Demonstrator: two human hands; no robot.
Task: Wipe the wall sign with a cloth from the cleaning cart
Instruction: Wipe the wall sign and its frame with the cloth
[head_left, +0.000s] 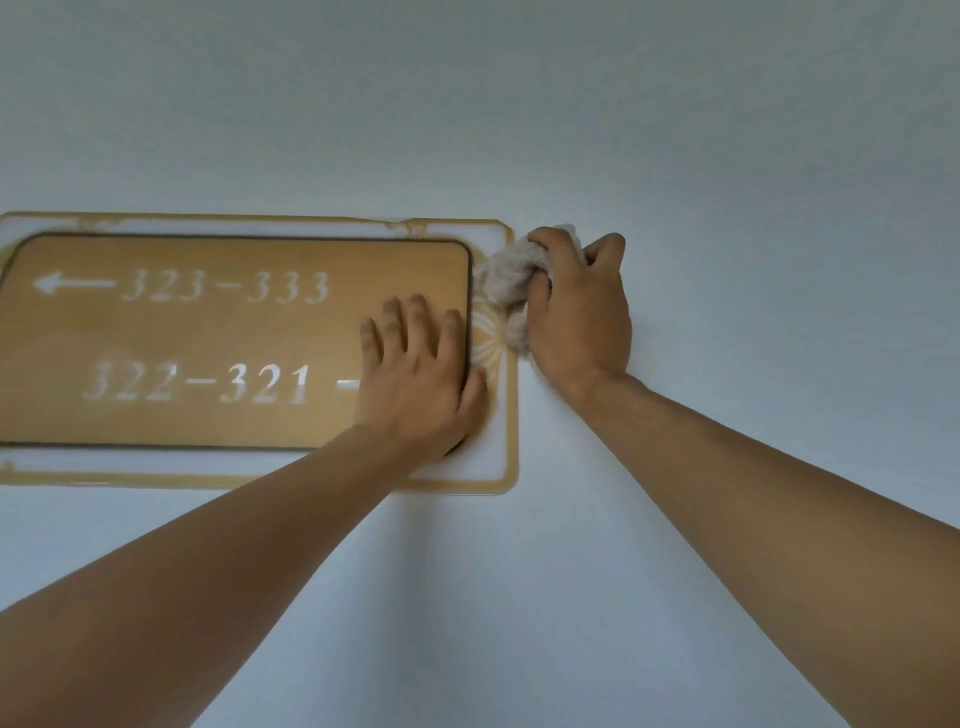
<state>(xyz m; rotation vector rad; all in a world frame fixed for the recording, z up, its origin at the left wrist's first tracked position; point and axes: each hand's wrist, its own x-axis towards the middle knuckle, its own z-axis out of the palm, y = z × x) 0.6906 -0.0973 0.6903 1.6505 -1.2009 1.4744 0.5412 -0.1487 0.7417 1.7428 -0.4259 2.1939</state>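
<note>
A gold-and-white wall sign (234, 338) with white room numbers and an arrow hangs on the wall at centre left. My left hand (421, 374) lies flat with straight fingers on the sign's lower right part, covering the end of the second line. My right hand (576, 306) grips a bunched beige cloth (501, 280) and holds it against the sign's right border, near the upper right corner. Part of the cloth is hidden under that hand.
A plain pale wall (727, 156) fills the view above, below and to the right of the sign. The sign's left end runs out of the frame.
</note>
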